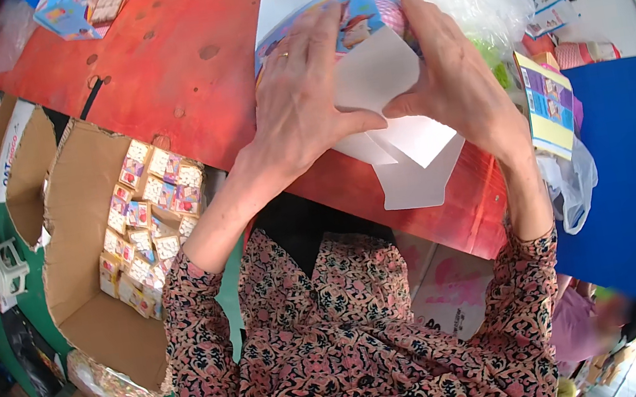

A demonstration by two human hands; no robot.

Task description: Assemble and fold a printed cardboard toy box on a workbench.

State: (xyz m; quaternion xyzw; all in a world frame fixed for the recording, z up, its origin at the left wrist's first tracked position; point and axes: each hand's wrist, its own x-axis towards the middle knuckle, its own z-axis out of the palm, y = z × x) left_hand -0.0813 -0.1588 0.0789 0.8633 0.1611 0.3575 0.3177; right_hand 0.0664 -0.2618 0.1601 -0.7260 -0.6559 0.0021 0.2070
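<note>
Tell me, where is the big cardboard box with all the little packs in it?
The cardboard box sits low on the person's left, beside the red table, below the left hand.

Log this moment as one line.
left hand: holds colourful carton | right hand: on carton's white flap | red table

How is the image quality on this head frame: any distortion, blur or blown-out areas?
Head view: strong fisheye bending, black vignette at the corners; even daylight, hands and colourful carton sharp; white flaps near overexposed; lower right corner blurred; cardboard box curves toward the rim.
</note>
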